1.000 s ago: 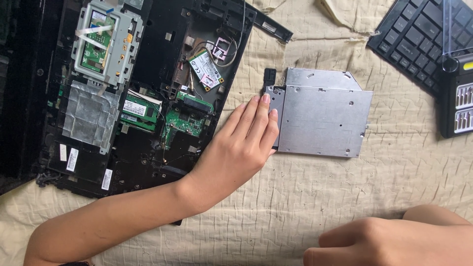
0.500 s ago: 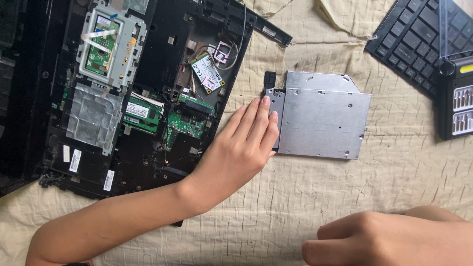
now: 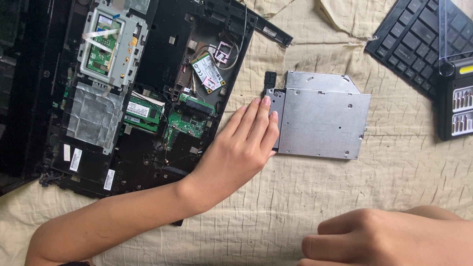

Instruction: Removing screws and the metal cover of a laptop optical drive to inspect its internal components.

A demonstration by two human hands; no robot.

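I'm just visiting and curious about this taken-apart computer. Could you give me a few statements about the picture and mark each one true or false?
1. The left hand lies flat, fingertips at the edge of the silver drive. True.
2. The opened laptop base lies right of the drive. False: it lies to its left.
3. The right hand holds a screwdriver. False: it rests curled on the beige cloth, with nothing seen in it.
4. A black keyboard lies at the upper right. True.
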